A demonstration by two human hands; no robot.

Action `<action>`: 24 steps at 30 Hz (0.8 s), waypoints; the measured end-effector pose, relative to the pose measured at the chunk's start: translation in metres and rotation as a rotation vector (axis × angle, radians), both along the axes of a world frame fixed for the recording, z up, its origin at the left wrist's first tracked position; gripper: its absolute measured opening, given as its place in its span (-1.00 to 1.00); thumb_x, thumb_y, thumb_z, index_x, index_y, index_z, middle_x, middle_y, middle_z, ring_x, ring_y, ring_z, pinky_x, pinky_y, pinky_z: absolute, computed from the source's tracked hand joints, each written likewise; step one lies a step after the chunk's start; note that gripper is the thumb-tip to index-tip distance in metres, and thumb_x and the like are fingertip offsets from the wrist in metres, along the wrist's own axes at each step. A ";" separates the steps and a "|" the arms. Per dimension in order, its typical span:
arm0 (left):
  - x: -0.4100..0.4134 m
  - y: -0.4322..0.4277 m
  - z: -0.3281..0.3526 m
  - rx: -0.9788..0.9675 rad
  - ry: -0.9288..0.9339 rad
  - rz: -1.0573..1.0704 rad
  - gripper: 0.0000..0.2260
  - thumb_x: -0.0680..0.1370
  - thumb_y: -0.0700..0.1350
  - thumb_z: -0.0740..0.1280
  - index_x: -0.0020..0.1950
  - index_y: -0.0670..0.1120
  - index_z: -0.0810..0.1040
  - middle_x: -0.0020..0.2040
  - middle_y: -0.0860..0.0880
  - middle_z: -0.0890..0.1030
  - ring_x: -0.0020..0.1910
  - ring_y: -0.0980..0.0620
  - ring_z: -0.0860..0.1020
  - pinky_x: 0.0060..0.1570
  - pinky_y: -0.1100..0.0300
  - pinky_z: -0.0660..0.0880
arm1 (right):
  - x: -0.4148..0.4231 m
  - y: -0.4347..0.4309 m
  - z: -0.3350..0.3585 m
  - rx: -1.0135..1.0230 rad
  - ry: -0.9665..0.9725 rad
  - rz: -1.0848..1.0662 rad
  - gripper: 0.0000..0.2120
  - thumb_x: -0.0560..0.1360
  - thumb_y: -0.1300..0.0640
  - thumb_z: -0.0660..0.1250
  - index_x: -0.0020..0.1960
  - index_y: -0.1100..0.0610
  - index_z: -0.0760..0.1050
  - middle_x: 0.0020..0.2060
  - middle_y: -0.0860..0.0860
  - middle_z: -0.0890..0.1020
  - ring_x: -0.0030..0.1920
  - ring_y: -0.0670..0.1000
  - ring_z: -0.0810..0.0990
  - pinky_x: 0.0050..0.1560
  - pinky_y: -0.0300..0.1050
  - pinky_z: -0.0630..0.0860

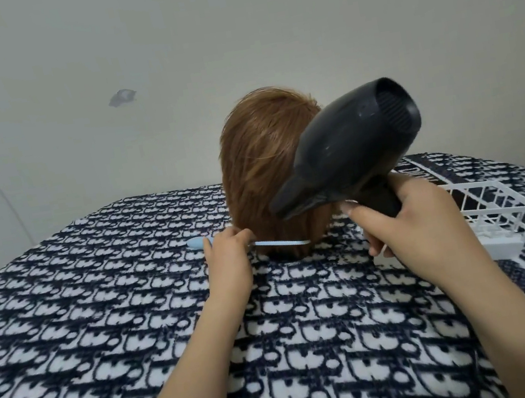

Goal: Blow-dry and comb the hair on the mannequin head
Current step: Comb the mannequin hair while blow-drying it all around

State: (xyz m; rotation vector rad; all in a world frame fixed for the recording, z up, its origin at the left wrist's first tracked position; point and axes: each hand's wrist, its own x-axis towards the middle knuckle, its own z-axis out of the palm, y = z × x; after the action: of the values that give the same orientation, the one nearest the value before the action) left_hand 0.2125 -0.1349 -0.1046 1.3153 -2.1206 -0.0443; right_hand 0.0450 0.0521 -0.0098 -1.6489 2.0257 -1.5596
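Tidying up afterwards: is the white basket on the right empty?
Cannot tell. The white plastic basket shows only patterned blanket through its slats, but the right hand hides its near part.

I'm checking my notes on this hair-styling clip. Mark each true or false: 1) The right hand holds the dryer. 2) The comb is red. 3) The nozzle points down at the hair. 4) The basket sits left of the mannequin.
1) True: the right hand grips the black hair dryer.
2) False: the comb in the left hand is light blue.
3) True: it aims at the brown hair.
4) False: the white basket sits to the right.
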 end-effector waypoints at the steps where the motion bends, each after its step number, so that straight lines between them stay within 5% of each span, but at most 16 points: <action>1: 0.000 0.000 0.001 -0.002 -0.002 -0.010 -0.65 0.39 -0.47 0.22 -0.10 -0.05 0.57 -0.15 -0.01 0.48 -0.17 0.00 0.36 0.40 -0.20 0.11 | 0.000 0.000 0.000 0.029 0.021 -0.001 -0.89 0.49 -0.05 0.42 -0.15 -0.06 0.53 -0.45 -0.16 0.65 -0.52 -0.11 0.63 -0.39 -0.12 0.55; 9: 0.003 -0.002 0.004 0.054 -0.057 -0.018 -0.65 0.41 -0.45 0.25 -0.08 -0.02 0.62 -0.07 0.01 0.54 -0.02 -0.05 0.46 0.38 -0.17 0.15 | 0.002 -0.001 -0.001 0.072 0.171 -0.085 -0.86 0.48 -0.09 0.41 -0.17 -0.10 0.48 -0.48 -0.07 0.62 -0.45 -0.09 0.63 -0.40 -0.11 0.51; 24: 0.004 0.003 0.008 0.122 -0.227 0.012 -0.56 0.43 -0.42 0.23 -0.04 0.10 0.67 -0.06 0.05 0.58 0.07 -0.03 0.51 0.45 -0.19 0.02 | 0.003 0.002 0.001 0.027 0.103 -0.048 -0.87 0.50 -0.09 0.41 -0.14 -0.10 0.51 -0.46 -0.13 0.65 -0.49 -0.13 0.62 -0.40 -0.18 0.45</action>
State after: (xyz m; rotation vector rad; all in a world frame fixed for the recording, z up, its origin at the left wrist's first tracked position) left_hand 0.2168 -0.1320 -0.0961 1.4640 -2.3309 -0.0202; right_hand 0.0480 0.0543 -0.0089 -1.7169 2.1417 -1.4836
